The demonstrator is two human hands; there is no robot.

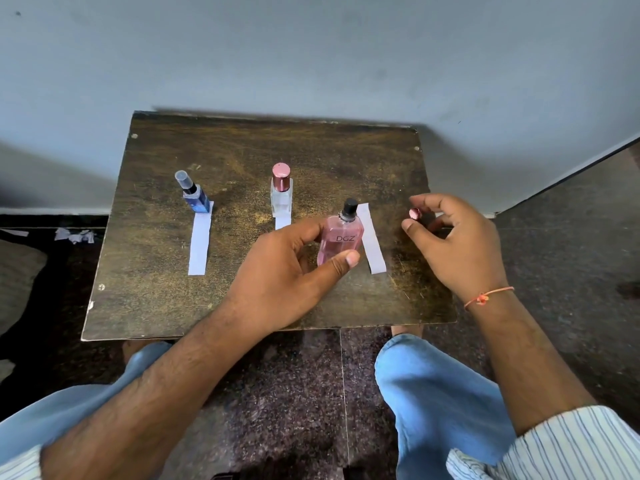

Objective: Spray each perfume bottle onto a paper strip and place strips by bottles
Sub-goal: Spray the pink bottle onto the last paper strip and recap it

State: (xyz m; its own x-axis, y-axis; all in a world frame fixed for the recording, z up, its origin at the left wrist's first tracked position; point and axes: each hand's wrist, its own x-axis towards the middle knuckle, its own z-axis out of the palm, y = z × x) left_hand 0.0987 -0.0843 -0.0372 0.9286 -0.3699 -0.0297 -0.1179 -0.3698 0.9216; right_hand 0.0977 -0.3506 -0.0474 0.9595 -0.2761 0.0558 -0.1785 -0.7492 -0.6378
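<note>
Dark, worn wood with a mottled, scuffed grain forms the small square table (242, 150), pushed against a pale wall above a speckled stone floor. Toward the back left stands a blue bottle (196, 196) with a clear cap, its base on the far end of a flat white paper strip (200, 244); at back centre stands a clear glass bottle (281, 194) with a rosy metallic cap, a second strip (282, 222) partly hidden in front of it. The left hand (280, 271) grips the pink bottle (340, 239), a rounded translucent flask marked DGZ with its black spray nozzle bare, thumb across the front low down and fingers curled behind. Just right of it lies a third strip (372, 242), slightly angled. The right hand (457, 244) hovers near the table's right edge, pinching the small pink cap (414, 213) between thumb and forefinger. Bare tabletop lies open along the near edge and the far side.
</note>
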